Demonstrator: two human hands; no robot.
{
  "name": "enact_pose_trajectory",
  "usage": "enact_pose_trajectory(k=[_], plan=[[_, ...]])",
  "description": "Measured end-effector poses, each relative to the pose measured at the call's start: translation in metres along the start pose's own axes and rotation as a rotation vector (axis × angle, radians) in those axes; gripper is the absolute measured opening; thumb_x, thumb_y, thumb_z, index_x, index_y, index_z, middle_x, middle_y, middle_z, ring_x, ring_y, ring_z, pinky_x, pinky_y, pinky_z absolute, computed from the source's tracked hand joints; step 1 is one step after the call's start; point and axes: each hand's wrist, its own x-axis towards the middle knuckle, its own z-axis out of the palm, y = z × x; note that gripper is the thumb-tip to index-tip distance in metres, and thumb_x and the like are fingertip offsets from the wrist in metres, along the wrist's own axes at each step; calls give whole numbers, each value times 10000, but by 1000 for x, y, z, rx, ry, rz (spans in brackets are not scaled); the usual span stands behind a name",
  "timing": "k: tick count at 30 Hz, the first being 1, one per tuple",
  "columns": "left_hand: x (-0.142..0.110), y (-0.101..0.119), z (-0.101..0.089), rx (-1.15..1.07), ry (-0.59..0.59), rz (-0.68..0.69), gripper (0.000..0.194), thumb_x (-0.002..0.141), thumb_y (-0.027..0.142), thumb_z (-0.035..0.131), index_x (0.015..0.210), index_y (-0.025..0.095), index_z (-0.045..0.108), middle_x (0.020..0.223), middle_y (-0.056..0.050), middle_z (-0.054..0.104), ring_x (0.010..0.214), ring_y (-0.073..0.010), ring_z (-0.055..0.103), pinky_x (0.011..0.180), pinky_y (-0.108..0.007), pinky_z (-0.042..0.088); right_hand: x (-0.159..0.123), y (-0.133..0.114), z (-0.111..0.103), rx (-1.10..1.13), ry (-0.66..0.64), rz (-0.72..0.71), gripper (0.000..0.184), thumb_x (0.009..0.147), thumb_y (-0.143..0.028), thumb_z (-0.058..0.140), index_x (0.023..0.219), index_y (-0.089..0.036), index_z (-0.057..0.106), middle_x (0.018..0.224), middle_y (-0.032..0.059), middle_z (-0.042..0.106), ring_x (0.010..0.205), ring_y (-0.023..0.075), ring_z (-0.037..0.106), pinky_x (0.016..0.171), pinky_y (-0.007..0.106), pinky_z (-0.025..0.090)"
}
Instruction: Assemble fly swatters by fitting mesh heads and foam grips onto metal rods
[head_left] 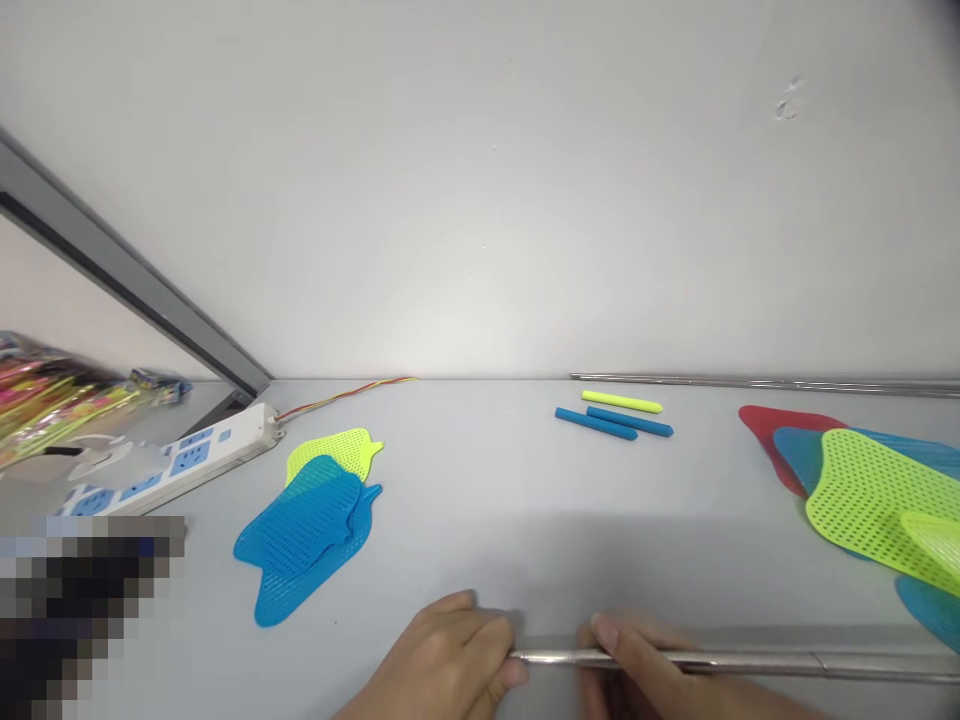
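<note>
Low in the head view, a thin silver telescopic metal rod [757, 662] lies level across the front, running off the right edge. My left hand [454, 655] is closed around its narrow left end, which the fingers hide. Right of that, my right hand [645, 665] grips the rod with the thumb over it; the other fingers are partly hidden and slightly blurred. To the left of my hands lie overlapping perforated fly swatter heads, blue [289, 530] and yellow-green [330, 448]. Beyond my hands rest blue handle grips [600, 424] and a yellow one [622, 402].
At right is another pile of swatter heads: yellow-green [862, 500], red [780, 435] and blue. More thin metal rods [750, 382] lie along the wall [480, 200]. At left are a white power strip [225, 440], coloured wires [345, 390], a grey frame bar [150, 285] and bagged items.
</note>
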Motion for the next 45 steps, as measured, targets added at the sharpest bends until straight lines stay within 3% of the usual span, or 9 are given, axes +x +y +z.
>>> enact_pose_trajectory(k=[5,8,13,24,45], plan=[[7,11,-28,-122,-290,-174,332,920,275,222,695,185,450,607,6,516,558,-130,446,556,-251,357,2,-5,8,217,-116,-35,539,760,-615,360,628,-125,540,583,27,504,580,123,483,653,280,384],[10,13,-38,-155,-365,-261,281,913,261,276,716,179,459,655,6,516,620,-130,448,593,-249,357,4,-6,9,299,-174,-66,544,730,-631,396,639,-114,541,531,16,487,534,119,487,592,269,370],[11,10,-38,-147,-404,-257,248,916,272,275,726,183,407,663,24,491,620,-118,429,609,-239,337,9,0,9,397,-227,-140,513,764,-585,396,691,-101,549,490,2,480,481,113,493,546,269,386],[12,6,-39,-174,-442,-254,244,924,307,237,754,192,369,662,37,448,631,-117,424,625,-241,312,6,6,5,487,-275,-183,461,893,-407,262,772,-81,566,530,16,503,569,135,550,555,261,412],[15,5,-40,-200,-423,-242,228,917,273,280,725,191,371,647,34,466,603,-114,422,625,-240,315,8,6,5,543,-285,-172,493,886,-433,262,745,-85,581,502,12,481,551,131,544,534,245,408]])
